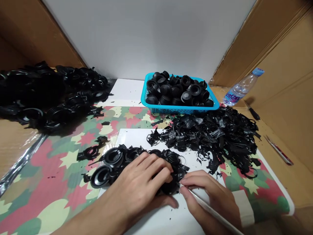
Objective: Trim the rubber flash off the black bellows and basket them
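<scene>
My left hand (146, 179) curls over a cluster of black ribbed rubber parts on a white board (161, 217), its fingers and thumb wrapped round a black rubber part (171, 187). Thin ragged flaps stick out from the cluster. In my right hand (210, 192), thumb and fingers pinch a slim, white-handled tool (207, 207). Its tip meets the rubber's right edge, and its working end is hidden. Left of my left hand lie round, hollow black rubber parts (113, 156) with ringed openings.
A blue basket (186, 107) full of black rubber parts stands behind the board. Black scraps (220, 133) spread at the right, near a water bottle (241, 88), a dark-handled tool (253, 112) and a red cutter (280, 151). A black pile (49, 94) covers the left; cardboard walls flank the table.
</scene>
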Demonstrator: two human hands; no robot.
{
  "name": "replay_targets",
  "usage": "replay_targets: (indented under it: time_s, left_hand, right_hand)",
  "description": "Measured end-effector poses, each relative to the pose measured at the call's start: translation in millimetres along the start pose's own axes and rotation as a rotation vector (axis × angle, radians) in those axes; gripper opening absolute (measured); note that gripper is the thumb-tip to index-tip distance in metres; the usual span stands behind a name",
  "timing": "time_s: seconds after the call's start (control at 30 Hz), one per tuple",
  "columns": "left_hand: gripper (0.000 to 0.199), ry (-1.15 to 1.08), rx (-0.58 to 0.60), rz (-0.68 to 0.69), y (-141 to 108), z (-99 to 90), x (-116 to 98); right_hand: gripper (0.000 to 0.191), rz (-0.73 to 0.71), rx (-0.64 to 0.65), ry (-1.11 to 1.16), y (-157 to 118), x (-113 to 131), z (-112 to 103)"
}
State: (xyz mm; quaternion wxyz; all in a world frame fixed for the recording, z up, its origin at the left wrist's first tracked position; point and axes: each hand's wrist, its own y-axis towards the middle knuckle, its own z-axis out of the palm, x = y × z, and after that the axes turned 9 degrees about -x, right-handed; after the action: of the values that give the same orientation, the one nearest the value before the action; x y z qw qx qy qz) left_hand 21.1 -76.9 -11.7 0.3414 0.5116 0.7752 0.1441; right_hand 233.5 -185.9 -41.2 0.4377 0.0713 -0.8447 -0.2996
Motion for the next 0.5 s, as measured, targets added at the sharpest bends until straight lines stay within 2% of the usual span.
replay_targets:
  time_s: [0.1,0.27,0.4,0.5]
  left_hand:
    - [0.033,-0.051,0.064,0.014,3,-6.7,3]
    - [0.032,-0.012,0.168,0.001,6,-16.7,4]
    - [0.028,-0.04,0.187,0.01,3,-16.0,6]
    - [0.023,-0.097,0.193,-0.032,0,-16.3,7]
  right_hand:
    - [0.025,-0.009,0.021,0.022,7,2,1]
    - [0.025,0.027,0.008,0.05,16,9,-1]
    - [0.025,0.036,0.019,0.039,14,9,-2]
    - [0.024,0.05,0.03,0.044,7,5,-2]
